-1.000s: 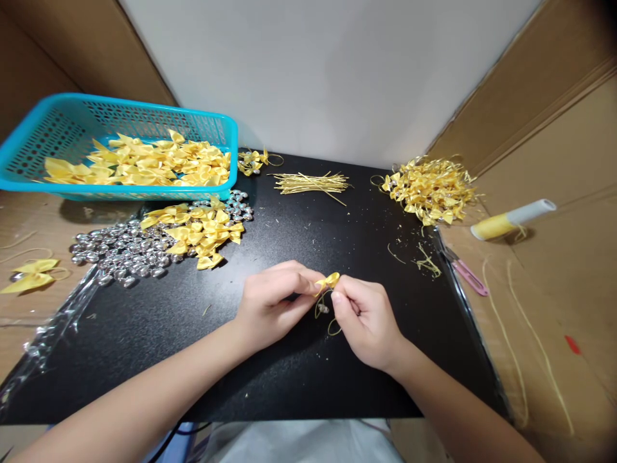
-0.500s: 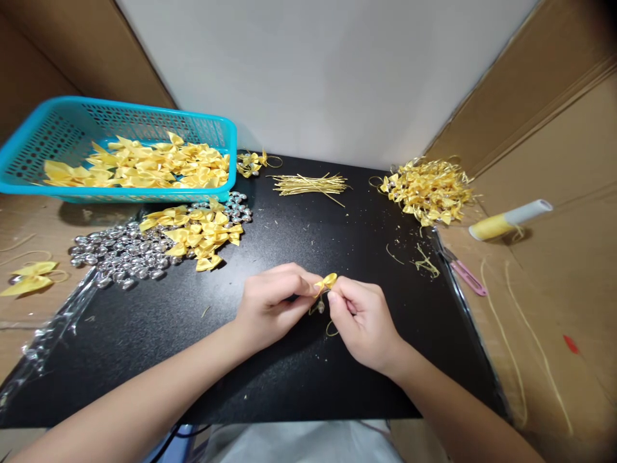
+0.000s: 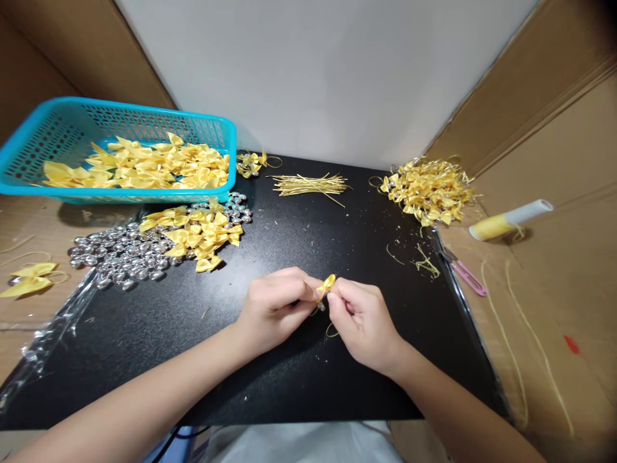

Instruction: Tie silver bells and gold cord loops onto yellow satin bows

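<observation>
Between my fingertips, above the black board (image 3: 289, 379), is a yellow ribbon bow (image 3: 328, 283). My left hand (image 3: 279, 303) pinches it from the left with thumb and forefinger. From the other side my right hand (image 3: 362, 316) is closed on it, its thumb and forefinger pressed together. A small silver bead (image 3: 321, 307) hangs just under the bow, partly hidden by my left fingers. A thin gold cord loop (image 3: 331, 330) dangles below my right thumb. How the cord runs through the bow is hidden by my fingers.
A blue basket (image 3: 120, 191) of yellow bows stands back left. Before it lie silver beads (image 3: 130, 251) and loose bows (image 3: 205, 235). Cut gold cords (image 3: 310, 184) lie at the back, a pile of beaded bows (image 3: 429, 193) back right, pink-handled scissors (image 3: 465, 273) at the right edge.
The bow has tilted more upright between my fingers, and my left hand has shifted slightly to the right. The bead now shows less beneath it. My right hand stays almost in place.
</observation>
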`<state>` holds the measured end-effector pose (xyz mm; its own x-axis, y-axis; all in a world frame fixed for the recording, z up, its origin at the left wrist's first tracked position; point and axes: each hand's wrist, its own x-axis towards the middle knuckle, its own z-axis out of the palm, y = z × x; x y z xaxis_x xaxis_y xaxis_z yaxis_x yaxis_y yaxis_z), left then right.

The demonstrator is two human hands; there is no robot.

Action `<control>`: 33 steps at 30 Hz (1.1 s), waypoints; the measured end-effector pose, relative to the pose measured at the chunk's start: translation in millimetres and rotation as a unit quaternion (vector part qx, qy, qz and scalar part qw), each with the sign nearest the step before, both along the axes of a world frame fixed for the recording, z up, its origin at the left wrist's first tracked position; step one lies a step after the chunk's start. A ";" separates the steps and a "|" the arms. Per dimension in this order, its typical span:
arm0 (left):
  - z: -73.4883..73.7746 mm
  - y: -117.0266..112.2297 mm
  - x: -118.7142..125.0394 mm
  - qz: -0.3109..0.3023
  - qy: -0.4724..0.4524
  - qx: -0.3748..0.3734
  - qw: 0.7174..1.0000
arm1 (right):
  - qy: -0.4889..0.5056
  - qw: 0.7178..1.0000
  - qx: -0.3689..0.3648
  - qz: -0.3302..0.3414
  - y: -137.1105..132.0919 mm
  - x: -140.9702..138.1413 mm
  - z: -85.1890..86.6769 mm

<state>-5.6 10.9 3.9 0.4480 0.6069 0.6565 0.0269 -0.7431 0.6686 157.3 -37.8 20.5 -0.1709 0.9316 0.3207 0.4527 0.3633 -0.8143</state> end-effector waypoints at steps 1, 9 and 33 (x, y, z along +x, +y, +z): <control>0.7 -0.2 0.3 0.001 -0.002 -0.008 1.000 | 0.001 1.000 0.004 -0.001 0.1 -0.1 0.0; 3.4 -0.8 0.8 0.062 -0.021 -0.002 0.998 | -0.008 0.999 0.010 -0.045 -1.2 0.7 0.1; -4.2 -4.7 2.3 0.087 0.015 0.043 0.995 | -0.148 0.981 0.097 -0.081 -5.2 -3.7 -3.2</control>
